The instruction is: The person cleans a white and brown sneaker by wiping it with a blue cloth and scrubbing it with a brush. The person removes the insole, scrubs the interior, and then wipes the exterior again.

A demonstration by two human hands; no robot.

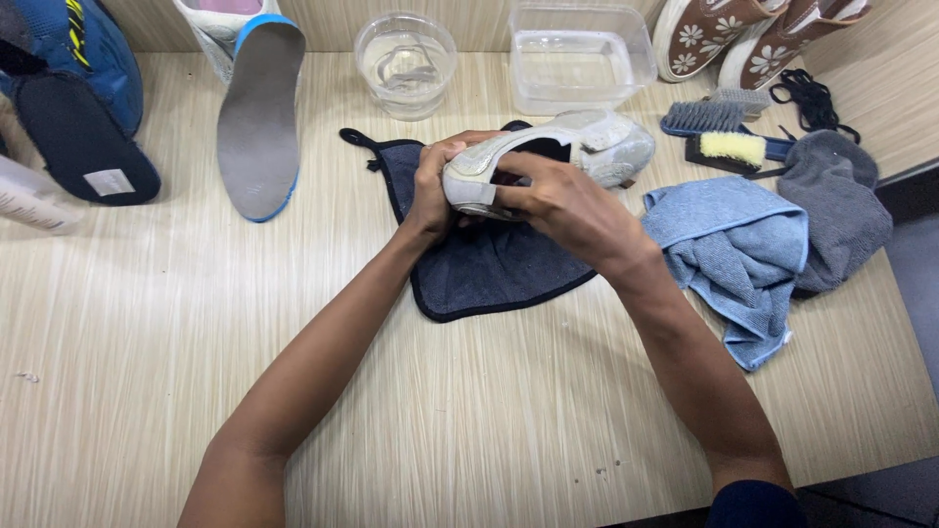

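Over the dark blue cloth [489, 269]: both hands grip one grey shoe [577, 147], held just above the table [147, 342].

Left hand [433, 191] wraps the heel end, fingers curled shut on it; right hand [567, 200] clamps the side, fingertips [509, 196] pressed to the sole edge. Just right: a light blue towel [734, 259], a grey towel [836, 210], two brushes [719, 132]. Behind: a round clear bowl [405, 64], a square clear tub [579, 57]. Far left: a grey insole [259, 122].

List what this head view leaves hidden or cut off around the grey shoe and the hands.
- Grey shoe: heel end covered by the left hand and right hand.
- Right fingertips: tucked into the shoe opening.
- Dark blue cloth: middle hidden under hands and shoe.
- Brown flowered shoes: cut off by the top edge.
- Blue shoe: cut off at the top-left corner.
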